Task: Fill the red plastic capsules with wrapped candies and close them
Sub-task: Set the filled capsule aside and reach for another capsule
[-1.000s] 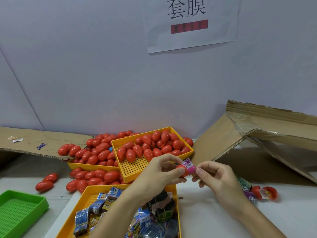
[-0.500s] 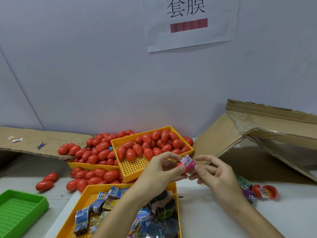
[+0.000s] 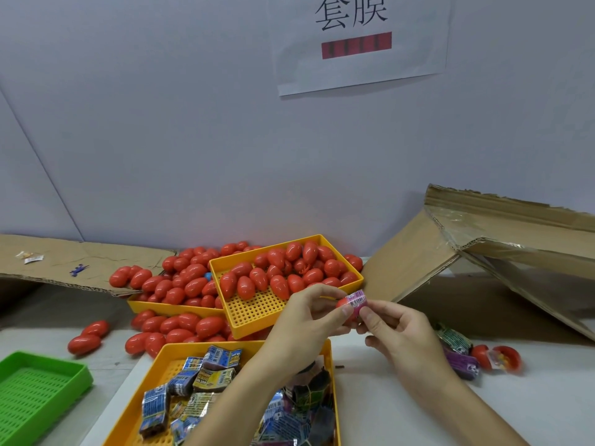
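Capsule half [image 3: 344, 304], red, is held in the air between the two hands, above the front edge of the upper tray [image 3: 257, 313]. It is gripped by the left hand [image 3: 306, 323], whose thumb and fingers are curled around it. A pink candy [image 3: 357, 302] with a barcode is seen at the mouth of the capsule half, partly inside it. The candy is pinched by the thumb and forefinger of the right hand [image 3: 399, 333], and the other fingers are bent loosely below.

Many closed red capsules [image 3: 289, 268] are piled in the upper tray, which is yellow and lies tilted on a second yellow tray [image 3: 151, 306]. More capsules are spread on the table [image 3: 386, 397] around them. A candy tray [image 3: 154, 381], also yellow, is placed near the person and is filled with wrapped candies [image 3: 206, 375]. A green tray [image 3: 42, 391] is seen at the left. At the right, some candies and an open capsule [image 3: 502, 358] lie on the table beside a cardboard box [image 3: 483, 239]. A paper sign [image 3: 360, 43] is fixed on the wall.
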The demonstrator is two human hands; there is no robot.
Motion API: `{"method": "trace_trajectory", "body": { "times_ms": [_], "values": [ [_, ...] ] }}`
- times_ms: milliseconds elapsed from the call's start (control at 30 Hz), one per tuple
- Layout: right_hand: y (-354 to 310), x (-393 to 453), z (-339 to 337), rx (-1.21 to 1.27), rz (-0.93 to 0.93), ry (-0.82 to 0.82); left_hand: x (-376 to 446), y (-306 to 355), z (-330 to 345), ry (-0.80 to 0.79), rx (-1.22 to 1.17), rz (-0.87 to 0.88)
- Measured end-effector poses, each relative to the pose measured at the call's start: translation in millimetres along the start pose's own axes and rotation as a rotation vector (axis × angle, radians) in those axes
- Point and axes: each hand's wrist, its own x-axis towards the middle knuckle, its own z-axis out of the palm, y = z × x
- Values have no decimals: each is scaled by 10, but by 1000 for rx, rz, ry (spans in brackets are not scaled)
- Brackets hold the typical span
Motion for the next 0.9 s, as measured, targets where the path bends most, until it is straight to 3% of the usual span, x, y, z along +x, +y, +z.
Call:
{"method": "trace_trajectory", "body": {
  "times_ms": [900],
  "values": [
    [24,14,-24,-55,-31,14,3,-1,-70,-34,111,33]
  ]
}}
